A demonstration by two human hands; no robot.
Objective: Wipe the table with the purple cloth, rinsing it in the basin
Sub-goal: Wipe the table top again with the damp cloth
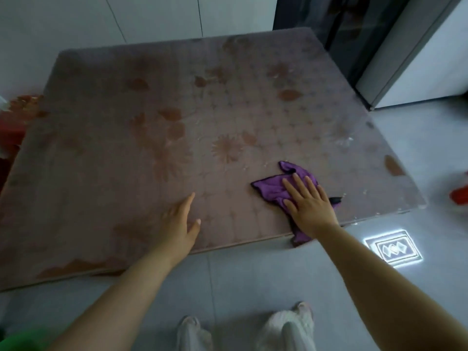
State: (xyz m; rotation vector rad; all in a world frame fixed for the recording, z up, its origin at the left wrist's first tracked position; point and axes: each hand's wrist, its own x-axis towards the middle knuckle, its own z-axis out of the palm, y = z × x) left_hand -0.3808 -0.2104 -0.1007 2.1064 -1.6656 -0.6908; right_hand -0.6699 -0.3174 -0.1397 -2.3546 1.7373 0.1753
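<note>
The table (177, 117) has a brownish top with a flower pattern under a clear cover. A purple cloth (272, 186) with a dark edge lies near the table's front right edge, and one corner hangs over the edge. My right hand (307, 206) presses flat on the cloth with straight fingers. My left hand (181, 221) rests flat on the bare tabletop to the left of the cloth, fingers straight. White specks and wet marks (344, 141) show near the table's right side. No basin is in view.
A grey tiled floor (240, 279) lies in front of the table, with a bright reflection (392, 249) at the right. A white appliance (425, 59) stands at the back right. Red things sit at the left (12, 127) and right (459, 195) edges. My feet (243, 330) are below.
</note>
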